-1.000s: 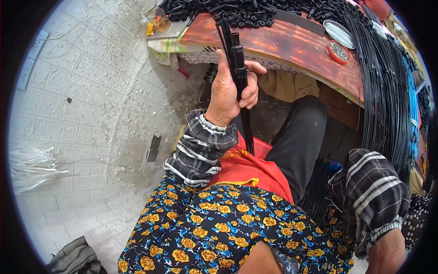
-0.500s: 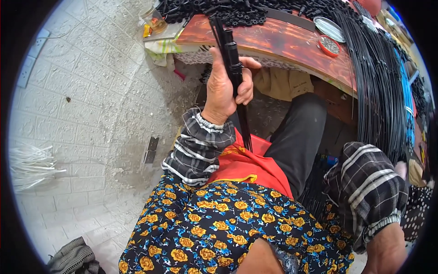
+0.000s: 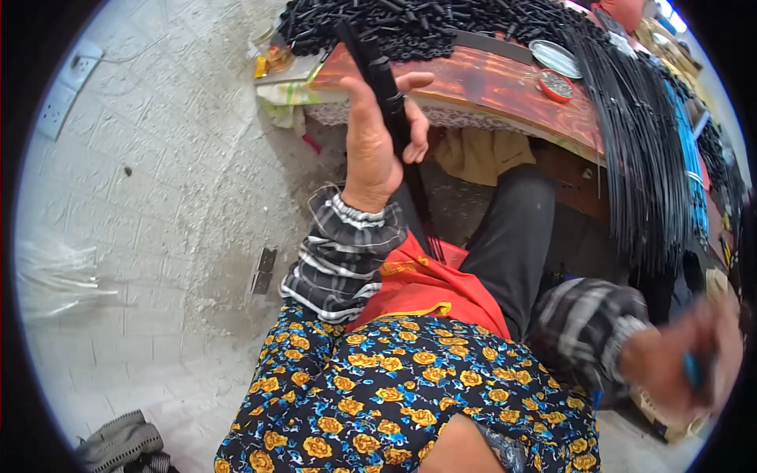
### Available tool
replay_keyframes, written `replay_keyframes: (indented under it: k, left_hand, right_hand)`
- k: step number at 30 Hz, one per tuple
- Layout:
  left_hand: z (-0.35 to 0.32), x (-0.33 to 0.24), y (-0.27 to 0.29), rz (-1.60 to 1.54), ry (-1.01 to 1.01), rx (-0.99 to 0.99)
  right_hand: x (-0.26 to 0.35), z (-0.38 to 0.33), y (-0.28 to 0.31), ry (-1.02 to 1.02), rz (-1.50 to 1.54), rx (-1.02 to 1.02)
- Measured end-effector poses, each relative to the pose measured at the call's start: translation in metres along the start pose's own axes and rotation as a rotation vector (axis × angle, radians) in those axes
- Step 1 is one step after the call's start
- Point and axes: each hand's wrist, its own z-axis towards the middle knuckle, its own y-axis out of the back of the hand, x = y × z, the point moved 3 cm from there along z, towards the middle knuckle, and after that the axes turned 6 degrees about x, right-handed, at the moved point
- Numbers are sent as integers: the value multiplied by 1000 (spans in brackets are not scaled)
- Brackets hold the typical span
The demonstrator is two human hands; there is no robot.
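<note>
My left hand (image 3: 371, 158) is raised in front of the bench and closed round a bundle of thin black rods (image 3: 384, 83). Thicker black tubular parts show at the upper end of the bundle. Its lower ends slant down to a red cloth (image 3: 422, 292) on my lap. Far to the right, my right hand (image 3: 658, 366) is smeared by motion. A dark thing with a blue spot shows in its curled fingers, too blurred to name.
A reddish wooden bench (image 3: 473, 83) bears a heap of black plastic parts (image 3: 371, 27), a white dish (image 3: 556, 57) and a red bowl (image 3: 555, 85) of small metal pieces. Long black rods (image 3: 631, 158) hang over its right end. White strips (image 3: 59, 276) lie on the floor at left.
My right hand has swung up and outward from the lower right, and a dark thing with a blue spot now shows in it. My left hand has tilted the rod bundle slightly leftward.
</note>
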Motion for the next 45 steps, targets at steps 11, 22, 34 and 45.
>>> replay_keyframes:
  k: [11, 22, 34, 45]
  left_hand:
    - [-12, 19, 36, -145, 159, -50]
    - [-1, 32, 40, -182, 279, -75]
    - [5, 38, 36, -165, 303, -102]
    - [10, 43, 27, -118, 308, -114]
  right_hand:
    - [-100, -129, -113, -583, 10, 1154]
    - [-109, -106, -148, -198, -368, 1190]
    - [-125, -101, -150, -4, -519, 1113]
    - [-137, -93, -144, 40, -608, 1085]
